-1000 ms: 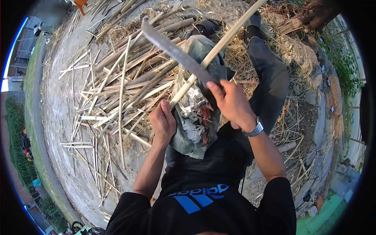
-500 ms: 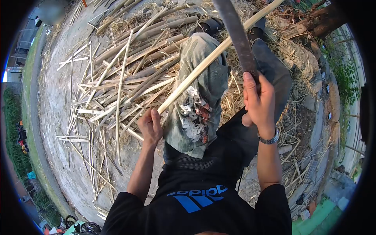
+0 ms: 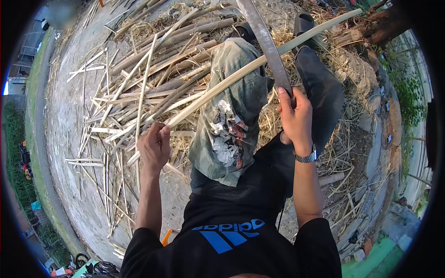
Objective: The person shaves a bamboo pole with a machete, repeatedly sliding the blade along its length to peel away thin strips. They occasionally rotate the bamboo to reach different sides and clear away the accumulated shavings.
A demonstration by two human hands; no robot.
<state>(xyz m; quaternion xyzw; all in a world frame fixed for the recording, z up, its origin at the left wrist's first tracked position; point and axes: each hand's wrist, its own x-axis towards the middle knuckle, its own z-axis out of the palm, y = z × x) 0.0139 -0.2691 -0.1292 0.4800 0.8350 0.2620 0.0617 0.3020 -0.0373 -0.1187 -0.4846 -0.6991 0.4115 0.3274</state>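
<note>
My left hand [image 3: 154,144] is closed round the near end of a long pale bamboo strip [image 3: 232,79]. The strip slants up and right across my cloth-covered thigh, its far end past my shoes. In my right hand [image 3: 296,118] is the handle of a long dark-bladed machete [image 3: 265,41], its blade pointing up and away from me. The blade crosses over the strip in this view, a little beyond my fist. A worn green cloth [image 3: 232,111] with a peeling print lies over the thigh under the strip.
A pile of split strips and poles [image 3: 162,78] spreads over the ground to the left. Straw-like shavings [image 3: 273,120] lie between and around my legs. At the upper right stands a rough piece of wood [image 3: 371,32] beside rocks and soil.
My left hand has moved left and slightly up, drawing the strip back with it. My right hand and the machete have shifted a little to the left.
</note>
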